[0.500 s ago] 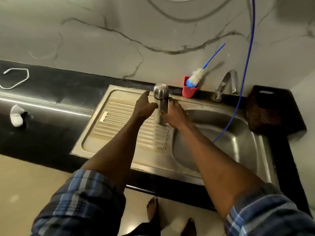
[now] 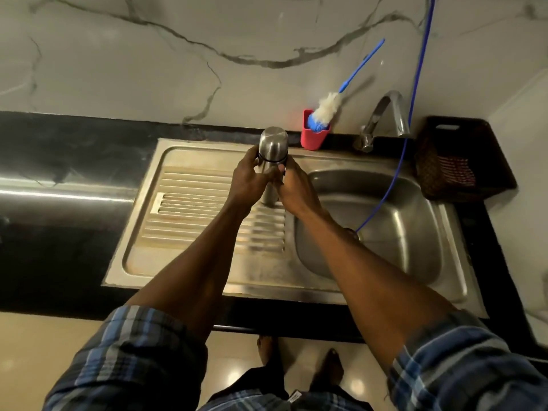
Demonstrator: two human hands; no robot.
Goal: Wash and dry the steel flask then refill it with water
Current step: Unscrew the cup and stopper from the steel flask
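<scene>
the steel flask (image 2: 272,149) stands upright over the ridged draining side of the sink (image 2: 207,262), just beside the bowl, with its cap on. the left hand (image 2: 248,182) curls its fingers round the flask's left side near the dark ring under the cap. the right hand (image 2: 292,188) grips the right side of the body a little lower. both hands hold it at once. whether its bottom rests on the ridges or hangs just above them cannot be told.

the flask looks hard and stiff, so it will not bend or squash. its shiny skin will likely get slippery when wet. it may be heavy if there is water inside. a good plan seems to be one hand round the body and one round the cap to twist it off.

behind the flask a red cup (image 2: 315,134) holds a bottle brush (image 2: 329,106) with a blue handle. the tap (image 2: 385,114) bends over the bowl, and a blue cord (image 2: 412,114) hangs down into it. a dark basket (image 2: 462,161) sits on the black counter (image 2: 59,173) at the right. the wall is pale marble.
</scene>
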